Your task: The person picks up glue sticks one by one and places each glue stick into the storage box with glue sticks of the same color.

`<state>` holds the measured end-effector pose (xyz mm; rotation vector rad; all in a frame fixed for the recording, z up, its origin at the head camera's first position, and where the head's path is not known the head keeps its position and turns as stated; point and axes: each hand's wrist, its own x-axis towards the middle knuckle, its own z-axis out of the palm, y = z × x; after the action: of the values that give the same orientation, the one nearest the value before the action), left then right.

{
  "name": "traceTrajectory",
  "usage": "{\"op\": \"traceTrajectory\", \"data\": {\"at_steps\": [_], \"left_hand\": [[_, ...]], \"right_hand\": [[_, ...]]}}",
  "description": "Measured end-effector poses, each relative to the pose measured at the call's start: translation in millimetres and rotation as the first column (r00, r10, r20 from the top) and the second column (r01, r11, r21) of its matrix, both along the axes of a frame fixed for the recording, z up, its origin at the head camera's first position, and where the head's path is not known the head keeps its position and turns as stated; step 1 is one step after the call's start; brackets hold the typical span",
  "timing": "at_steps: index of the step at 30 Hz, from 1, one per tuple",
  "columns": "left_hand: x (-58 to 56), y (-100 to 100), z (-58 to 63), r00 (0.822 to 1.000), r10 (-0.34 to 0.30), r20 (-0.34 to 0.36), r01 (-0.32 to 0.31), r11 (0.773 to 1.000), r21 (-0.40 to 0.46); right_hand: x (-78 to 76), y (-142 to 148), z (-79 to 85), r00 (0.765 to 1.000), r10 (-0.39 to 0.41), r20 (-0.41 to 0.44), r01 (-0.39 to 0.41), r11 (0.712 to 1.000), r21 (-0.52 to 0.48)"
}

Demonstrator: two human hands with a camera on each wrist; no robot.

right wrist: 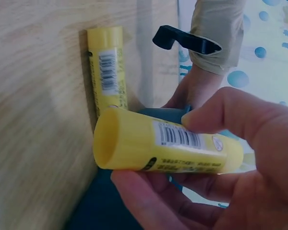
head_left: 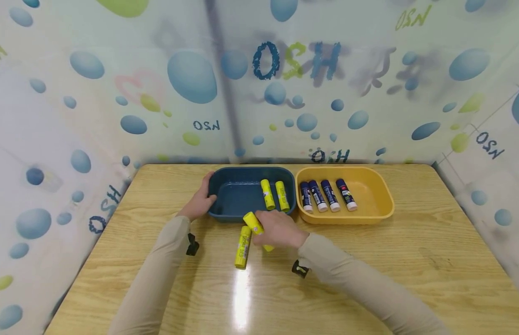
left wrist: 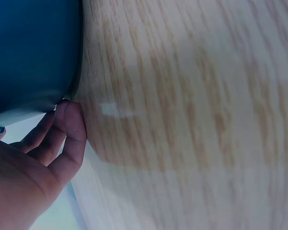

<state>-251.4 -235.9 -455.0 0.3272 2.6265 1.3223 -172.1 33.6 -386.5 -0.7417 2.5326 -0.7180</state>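
Note:
My left hand [head_left: 199,201] grips the left end of a blue plastic tray [head_left: 232,193]; in the left wrist view its fingers [left wrist: 69,129] bend against the tray's outer wall. Just in front of the tray, my right hand [head_left: 280,229] holds a yellow glue stick [right wrist: 177,141] between thumb and fingers, tilted above the table. A second yellow glue stick [head_left: 242,246] lies on the table, to the left of that hand. Two more, a left one [head_left: 268,194] and a right one [head_left: 282,196], lie side by side in the right part of the blue tray.
A yellow-orange tray [head_left: 374,195] stands against the blue tray's right end. Several dark blue glue sticks [head_left: 329,195] with white ends lie in its left half. The wooden table [head_left: 410,265] backs onto a patterned curtain [head_left: 259,139].

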Motion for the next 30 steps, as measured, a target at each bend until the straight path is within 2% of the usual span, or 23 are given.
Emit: {"op": "traceTrajectory", "data": {"at_steps": [7,17,22,24,29,30], "left_hand": [[0.3,1,1.5,1.0,0.007,-0.011,-0.007,1.0,0.006],[-0.4,2,1.8,1.0,0.005,-0.006,-0.005,1.0,0.019],[-0.6,1,4.3,1.0,0.003,-0.029,-0.002,1.0,0.02],[5.4,5,16.4,1.0,-0.001,-0.019,0.002,1.0,0.03],[6.6,5,13.7,1.0,-0.008,-0.008,0.008,0.999,0.053],[4.5,3,7.3,1.0,-0.012,-0.021,0.013,0.998,0.06]], "right_hand": [[-13.3,0,14.2,1.0,0.006,0.007,-0.006,1.0,0.002],[-41.9,-6,29.4,1.0,-0.003,-0.002,0.003,0.996,0.09],[-53.7,-10,30.6,0.998,-0.046,0.04,0.043,0.996,0.074],[-58.5,-11,30.9,0.996,-0.064,0.065,0.06,0.996,0.064],[-70.9,-13,34.0,0.984,-0.107,0.142,0.102,0.994,0.038],[-73.1,-13,34.6,0.983,-0.11,0.148,0.106,0.994,0.038]]}}
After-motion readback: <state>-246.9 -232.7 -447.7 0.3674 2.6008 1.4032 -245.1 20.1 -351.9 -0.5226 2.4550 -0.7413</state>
